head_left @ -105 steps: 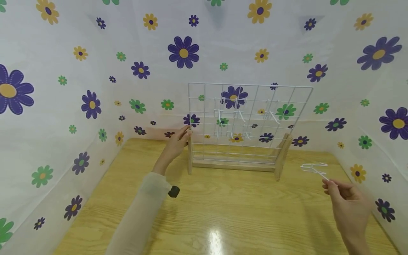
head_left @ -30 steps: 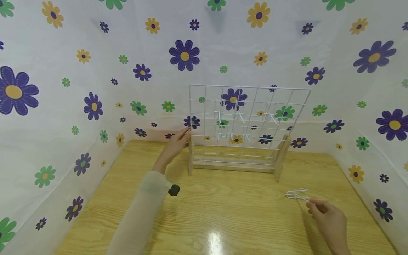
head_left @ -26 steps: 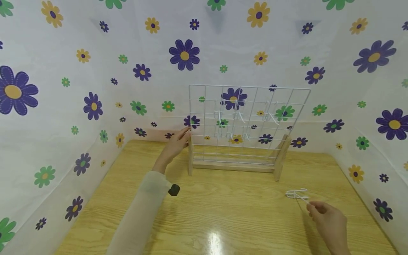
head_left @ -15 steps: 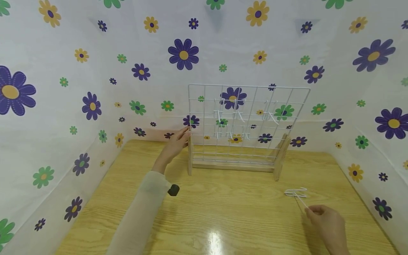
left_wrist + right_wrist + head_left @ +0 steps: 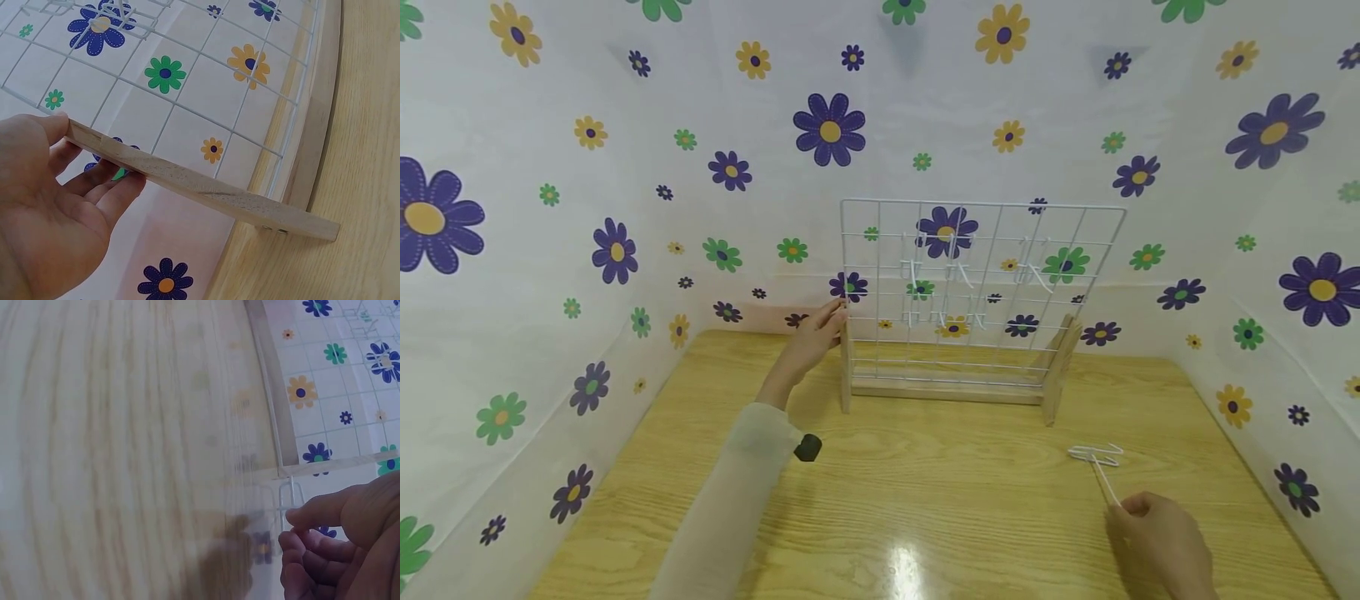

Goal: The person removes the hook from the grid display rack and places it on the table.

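A white wire grid rack with a wooden base bar (image 5: 947,390) stands upright at the back of the table. My left hand (image 5: 808,342) holds its left wooden side post (image 5: 200,184), thumb on one face and fingertips on the other. Several white wire hooks (image 5: 1034,273) hang on the grid in two rows, most of them left of centre. My right hand (image 5: 1165,537) pinches the prong tip of another white wire hook (image 5: 1105,481) between thumb and fingers. The hook's double-wire back points away from the hand, to the right and in front of the rack.
The wood-grain table (image 5: 880,467) extends before the rack, with a bright light reflection near its front. Flower-patterned white sheeting (image 5: 910,100) encloses the back and both sides. The right wooden side post (image 5: 1057,375) lies beyond the held hook. A black device (image 5: 808,447) shows at the left wrist.
My right hand has moved left and nearer to me with the hook, and its prong has swung to point more towards me. The left hand keeps its hold on the post.
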`<state>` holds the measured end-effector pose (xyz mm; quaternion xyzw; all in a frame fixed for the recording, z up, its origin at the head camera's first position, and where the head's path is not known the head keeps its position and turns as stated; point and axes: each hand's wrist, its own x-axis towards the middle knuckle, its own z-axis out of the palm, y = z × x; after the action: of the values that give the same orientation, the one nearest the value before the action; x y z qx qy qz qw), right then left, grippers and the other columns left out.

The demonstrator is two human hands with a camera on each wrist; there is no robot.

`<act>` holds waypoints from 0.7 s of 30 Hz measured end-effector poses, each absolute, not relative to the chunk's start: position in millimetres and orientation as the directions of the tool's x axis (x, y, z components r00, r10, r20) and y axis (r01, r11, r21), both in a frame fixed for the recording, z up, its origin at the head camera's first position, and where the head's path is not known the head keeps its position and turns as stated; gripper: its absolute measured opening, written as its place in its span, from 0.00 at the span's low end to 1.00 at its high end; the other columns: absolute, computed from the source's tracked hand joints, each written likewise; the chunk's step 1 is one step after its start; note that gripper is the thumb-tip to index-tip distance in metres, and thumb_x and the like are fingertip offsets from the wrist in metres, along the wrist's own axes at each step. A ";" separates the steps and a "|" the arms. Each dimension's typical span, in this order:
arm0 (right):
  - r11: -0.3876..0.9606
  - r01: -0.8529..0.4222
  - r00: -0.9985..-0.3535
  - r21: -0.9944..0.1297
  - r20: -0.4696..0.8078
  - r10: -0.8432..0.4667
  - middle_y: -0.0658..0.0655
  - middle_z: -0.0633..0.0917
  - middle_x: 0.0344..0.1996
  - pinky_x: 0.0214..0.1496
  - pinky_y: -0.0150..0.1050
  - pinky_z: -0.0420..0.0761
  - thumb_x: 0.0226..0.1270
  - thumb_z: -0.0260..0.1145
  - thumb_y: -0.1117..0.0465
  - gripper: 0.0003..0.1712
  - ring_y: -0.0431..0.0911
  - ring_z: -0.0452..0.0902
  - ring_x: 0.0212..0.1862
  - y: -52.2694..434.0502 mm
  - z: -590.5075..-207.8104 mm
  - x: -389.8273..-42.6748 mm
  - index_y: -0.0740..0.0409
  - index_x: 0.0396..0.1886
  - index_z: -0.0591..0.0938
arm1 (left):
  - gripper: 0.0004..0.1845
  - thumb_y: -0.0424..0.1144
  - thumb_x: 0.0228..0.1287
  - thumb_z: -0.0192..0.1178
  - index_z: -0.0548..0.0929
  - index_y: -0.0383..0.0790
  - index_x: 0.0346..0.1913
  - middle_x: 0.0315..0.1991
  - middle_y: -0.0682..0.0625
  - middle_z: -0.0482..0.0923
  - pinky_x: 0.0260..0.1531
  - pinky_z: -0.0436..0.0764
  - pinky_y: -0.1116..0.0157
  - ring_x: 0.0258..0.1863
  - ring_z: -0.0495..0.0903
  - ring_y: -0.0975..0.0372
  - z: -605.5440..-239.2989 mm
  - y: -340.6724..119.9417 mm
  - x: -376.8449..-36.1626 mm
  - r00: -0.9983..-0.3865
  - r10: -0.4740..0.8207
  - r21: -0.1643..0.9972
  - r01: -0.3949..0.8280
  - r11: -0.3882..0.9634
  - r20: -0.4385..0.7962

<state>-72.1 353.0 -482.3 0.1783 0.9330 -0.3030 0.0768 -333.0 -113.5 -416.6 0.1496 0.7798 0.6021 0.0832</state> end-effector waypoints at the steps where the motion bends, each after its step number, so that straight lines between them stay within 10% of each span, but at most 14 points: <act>1: 0.757 0.382 -0.923 -0.531 -0.255 0.287 0.61 0.88 0.36 0.32 0.51 0.84 0.74 0.65 0.48 0.27 0.57 0.84 0.38 353.1 -482.5 -72.2 0.72 0.48 0.83 | 0.30 0.50 0.85 0.45 0.58 0.46 0.83 0.80 0.39 0.57 0.71 0.72 0.51 0.74 0.65 0.44 -416.6 -113.2 -332.9 -0.942 0.331 0.965 0.133 0.227 0.052; 21: 0.805 0.365 -0.929 -0.468 -0.238 0.283 0.67 0.88 0.37 0.32 0.55 0.85 0.71 0.66 0.52 0.20 0.62 0.85 0.38 356.3 -492.1 -70.5 0.69 0.43 0.85 | 0.30 0.50 0.86 0.44 0.59 0.46 0.82 0.80 0.40 0.56 0.71 0.72 0.50 0.75 0.63 0.43 -417.7 -112.5 -332.2 -0.944 0.322 0.960 0.148 0.239 0.066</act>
<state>-70.5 356.3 -492.1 0.1710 0.9467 -0.2616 0.0785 -332.2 -112.5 -417.7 0.1501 0.7836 0.5985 0.0728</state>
